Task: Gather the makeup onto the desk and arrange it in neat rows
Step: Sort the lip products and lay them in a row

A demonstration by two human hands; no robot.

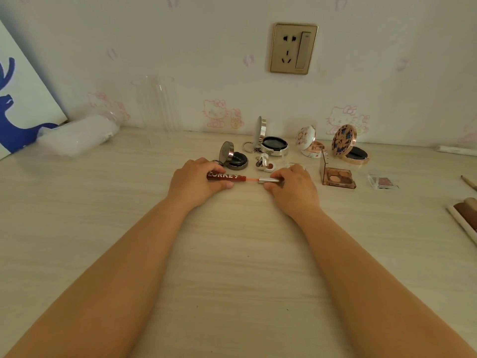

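My left hand (197, 180) grips a dark red lip gloss tube (225, 176) lying sideways just above the desk (232, 254). My right hand (293, 186) pinches its silver cap (269, 180), pulled a little out so the orange wand shows between them. Behind my hands stand open compacts: a small dark one (232, 157), a silver one (271, 140), a white floral one (308, 142) and a gold and blue one (348, 144). A tiny white compact (264, 163), an open brown eyeshadow palette (336, 175) and a small clear blush case (383, 181) lie nearer.
A clear ribbed glass (157, 104) and a crumpled plastic bag (77, 135) stand at the back left beside a blue deer picture (18, 104). A wall socket (293, 49) is above. A brush tip (468, 182) and a brown palette (466, 218) sit at the right edge.
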